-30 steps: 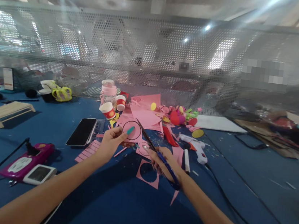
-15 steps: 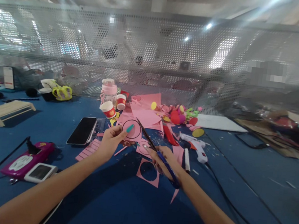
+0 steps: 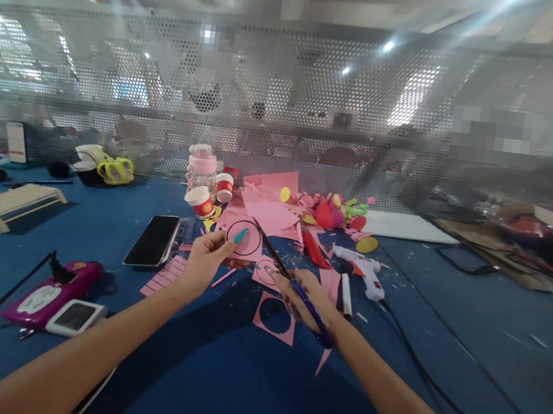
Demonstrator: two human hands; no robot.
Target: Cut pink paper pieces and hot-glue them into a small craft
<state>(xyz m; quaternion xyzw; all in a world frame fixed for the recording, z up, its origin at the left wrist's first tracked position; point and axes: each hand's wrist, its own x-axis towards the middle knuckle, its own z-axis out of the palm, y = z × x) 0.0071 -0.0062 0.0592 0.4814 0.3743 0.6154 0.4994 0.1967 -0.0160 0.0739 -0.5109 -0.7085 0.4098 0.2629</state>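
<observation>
Pinched between the thumb and fingers of my left hand (image 3: 213,251) is a pink paper piece (image 3: 251,236) with a black circle drawn on it. My right hand (image 3: 309,291) grips dark blue-handled scissors (image 3: 308,306). Their blades point up and left, with the tips beside the right edge of the paper; whether they touch it I cannot tell. Below the hands lies a pink square with a round hole (image 3: 258,319). Another pink piece with a drawn circle (image 3: 261,273) lies partly hidden between the hands.
A black phone (image 3: 154,240) and a striped pink sheet (image 3: 162,276) lie left. Paper cups (image 3: 200,202) and a bottle (image 3: 203,166) stand behind. A glue gun (image 3: 372,279), a marker (image 3: 347,296) and a red tool (image 3: 315,249) lie right. A purple power strip (image 3: 51,293) sits front left.
</observation>
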